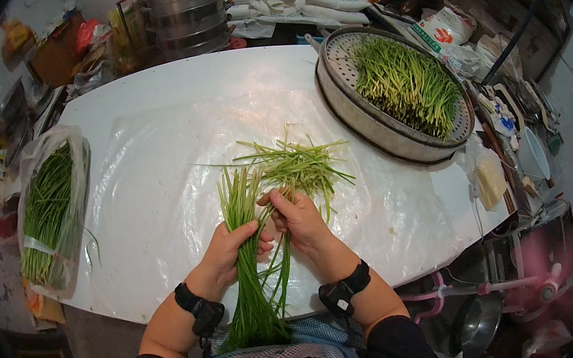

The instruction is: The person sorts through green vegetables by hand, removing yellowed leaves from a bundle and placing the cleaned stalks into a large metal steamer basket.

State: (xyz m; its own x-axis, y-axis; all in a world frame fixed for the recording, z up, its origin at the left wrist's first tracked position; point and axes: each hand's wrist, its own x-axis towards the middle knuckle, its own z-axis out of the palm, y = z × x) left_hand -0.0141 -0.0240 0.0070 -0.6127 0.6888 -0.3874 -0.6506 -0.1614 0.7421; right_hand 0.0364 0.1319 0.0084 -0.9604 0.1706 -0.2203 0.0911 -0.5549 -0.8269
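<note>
My left hand (230,249) grips a thick bunch of green garlic chives (248,281), pale stem ends up and leaf tips hanging towards my apron. Just to the right, my right hand (297,220) pinches a few separate chive stalks (284,253) near their pale ends, thumb against fingers. Beyond both hands lies a loose heap of trimmed chive pieces (304,165) on the plastic sheet (158,191). The fingers of my left hand behind the bunch are partly hidden.
A round perforated metal steamer tray (339,68) bearing more chives (408,87) stands at the far right of the white table (214,72). At the left edge rests a plastic bag (80,171) of banded chives (47,205). Stacked steamers (179,2) rise behind; a pink fan (545,283) stands right.
</note>
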